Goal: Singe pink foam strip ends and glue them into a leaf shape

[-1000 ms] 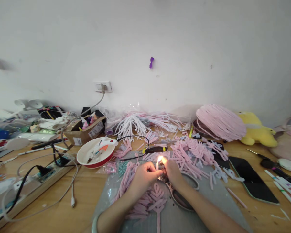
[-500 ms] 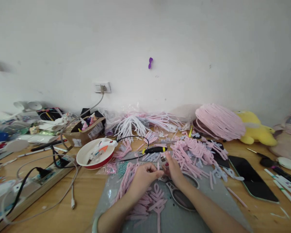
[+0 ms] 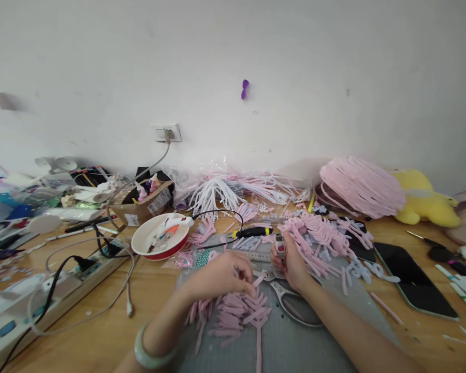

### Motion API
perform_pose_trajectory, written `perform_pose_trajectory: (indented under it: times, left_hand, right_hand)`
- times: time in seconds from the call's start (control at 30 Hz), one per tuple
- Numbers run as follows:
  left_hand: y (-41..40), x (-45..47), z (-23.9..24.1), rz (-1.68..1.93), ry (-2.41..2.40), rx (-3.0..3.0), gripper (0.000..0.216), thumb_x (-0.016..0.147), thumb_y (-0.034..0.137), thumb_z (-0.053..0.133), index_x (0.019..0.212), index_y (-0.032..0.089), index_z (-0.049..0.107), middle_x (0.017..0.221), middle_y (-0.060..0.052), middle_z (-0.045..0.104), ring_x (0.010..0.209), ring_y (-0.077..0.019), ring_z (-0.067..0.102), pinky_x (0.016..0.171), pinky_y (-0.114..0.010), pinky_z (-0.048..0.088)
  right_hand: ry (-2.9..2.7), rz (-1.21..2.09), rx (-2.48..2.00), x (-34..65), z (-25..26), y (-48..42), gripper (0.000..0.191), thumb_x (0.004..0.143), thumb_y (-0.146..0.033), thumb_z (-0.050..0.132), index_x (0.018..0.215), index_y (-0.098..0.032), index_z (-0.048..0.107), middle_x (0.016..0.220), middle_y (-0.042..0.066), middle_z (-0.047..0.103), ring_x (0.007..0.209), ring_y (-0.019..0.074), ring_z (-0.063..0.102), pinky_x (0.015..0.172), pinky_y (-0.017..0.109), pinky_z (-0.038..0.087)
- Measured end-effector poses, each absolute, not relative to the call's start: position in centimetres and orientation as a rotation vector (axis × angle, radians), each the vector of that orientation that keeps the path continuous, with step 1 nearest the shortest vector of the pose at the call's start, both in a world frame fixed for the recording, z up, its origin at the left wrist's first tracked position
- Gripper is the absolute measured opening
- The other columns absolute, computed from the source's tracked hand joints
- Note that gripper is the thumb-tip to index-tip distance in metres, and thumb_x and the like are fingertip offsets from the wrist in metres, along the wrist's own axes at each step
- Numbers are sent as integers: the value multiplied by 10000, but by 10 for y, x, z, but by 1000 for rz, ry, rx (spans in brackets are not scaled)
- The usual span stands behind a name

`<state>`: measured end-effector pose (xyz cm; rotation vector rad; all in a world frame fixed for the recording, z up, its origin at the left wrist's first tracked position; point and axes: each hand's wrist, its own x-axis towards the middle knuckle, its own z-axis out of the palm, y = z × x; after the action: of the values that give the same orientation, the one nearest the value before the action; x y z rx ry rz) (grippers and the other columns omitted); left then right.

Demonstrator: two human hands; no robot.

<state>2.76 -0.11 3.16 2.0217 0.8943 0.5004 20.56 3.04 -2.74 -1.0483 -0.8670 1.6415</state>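
My left hand [image 3: 222,273] is curled, fingertips pinching a short pink pipe-cleaner piece [image 3: 258,280] just above a pile of pink pipe-cleaner leaf shapes [image 3: 238,313] on a grey mat [image 3: 295,342]. My right hand [image 3: 293,261] is closed around a small lighter [image 3: 280,244], held upright with no flame. Scissors [image 3: 291,303] lie on the mat beneath and between both hands. A pale green bangle [image 3: 149,352] sits on my left wrist.
A red-rimmed bowl with a glue gun [image 3: 161,239] stands left of the mat. A power strip with cables [image 3: 54,290] lies at the left. Heaps of pink pipe cleaners [image 3: 318,235], a phone [image 3: 411,280], pens [image 3: 458,282] and a yellow plush toy [image 3: 423,199] crowd the right.
The lighter flame went out. My left hand dropped from the lighter toward the pink pile with the small piece, and my right hand drew the lighter slightly right and back.
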Motion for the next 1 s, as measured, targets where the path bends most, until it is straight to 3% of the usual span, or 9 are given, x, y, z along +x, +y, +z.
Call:
perform_pose_trajectory:
  times: [0.23,0.43,0.83,0.93,1.0]
  left_hand:
    - [-1,3,38,-18,830,2411,170,708,313,634,631,165,667,620,3,631,620,-119,544,584,-200,370]
    - [-1,5,29,-256,1039,2443,97,623,255,667,694,195,698,637,9,666,555,-130,529,494,-213,324]
    - [11,-5,29,-45,996,2497,84,686,260,649,714,204,704,741,8,690,708,-139,585,650,-220,373]
    - [13,0,28,-7,1028,2588,104,716,290,635,737,205,692,760,6,676,754,-147,586,700,-231,370]
    - [14,3,27,45,1112,2673,118,734,305,624,743,202,678,770,0,658,768,-154,577,708,-248,362]
  right_hand:
    - [-939,1637,-1073,205,-30,32,568,637,-720,394,466,-179,413,334,-66,289,303,40,207,375,213,66]
    - [-925,1662,-1089,206,-34,33,579,636,-735,383,477,-179,406,338,-68,291,308,38,210,377,209,77]
    - [-932,1658,-1083,204,-32,31,569,639,-744,362,530,-187,403,358,-67,307,322,52,226,362,200,86]
    - [-1025,1548,-1106,214,-27,35,519,657,-707,382,577,-196,423,398,-68,328,356,71,264,370,204,161]
    - [-1233,1278,-1237,229,-19,41,417,645,-609,505,623,-197,446,457,-58,402,411,89,338,418,218,247]
